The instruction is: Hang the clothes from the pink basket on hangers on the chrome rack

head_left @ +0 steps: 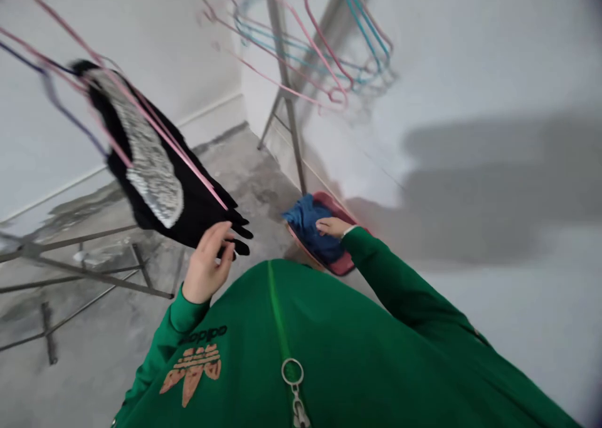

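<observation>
Pink and turquoise hangers [324, 38] hung clustered beside a metal upright [278, 33], whose legs [295, 143] splayed near the floor's wall-side corner. Metal crossbars [31, 250] spanned the left side of the stained grey floor [256, 171]. Broad shadows [480, 190] fell across the right-hand white wall [470, 52].

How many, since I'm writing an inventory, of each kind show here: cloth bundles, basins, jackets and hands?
Cloth bundles: 2 (black-and-grey bundle, blue bundle)
Basins: 1 (pink basin)
Jackets: 1 (green jacket)
Hands: 2 (left hand, right hand)
Total: 6
</observation>
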`<move>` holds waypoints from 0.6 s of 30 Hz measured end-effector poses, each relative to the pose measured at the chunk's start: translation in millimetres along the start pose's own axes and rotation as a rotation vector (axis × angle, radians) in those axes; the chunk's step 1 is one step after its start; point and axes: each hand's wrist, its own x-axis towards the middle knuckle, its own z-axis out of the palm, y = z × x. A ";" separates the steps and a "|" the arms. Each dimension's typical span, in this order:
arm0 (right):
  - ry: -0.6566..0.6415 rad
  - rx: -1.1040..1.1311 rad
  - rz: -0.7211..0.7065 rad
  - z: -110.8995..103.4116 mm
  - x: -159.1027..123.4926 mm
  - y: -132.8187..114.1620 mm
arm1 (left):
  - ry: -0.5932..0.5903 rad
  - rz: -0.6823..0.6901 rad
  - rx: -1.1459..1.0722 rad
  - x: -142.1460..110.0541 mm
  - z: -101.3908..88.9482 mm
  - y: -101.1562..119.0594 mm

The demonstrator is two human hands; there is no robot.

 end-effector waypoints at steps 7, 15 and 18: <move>-0.295 0.229 -0.472 5.9 108.6 -148.4 | 0.184 0.192 0.096 5.5 -35.9 8.5; -0.216 -0.034 -0.472 88.3 178.4 -285.6 | 0.589 0.126 0.282 32.1 -96.4 -10.8; -0.119 0.058 -0.452 98.6 190.6 -282.2 | 0.611 0.015 0.272 46.6 -115.4 -28.4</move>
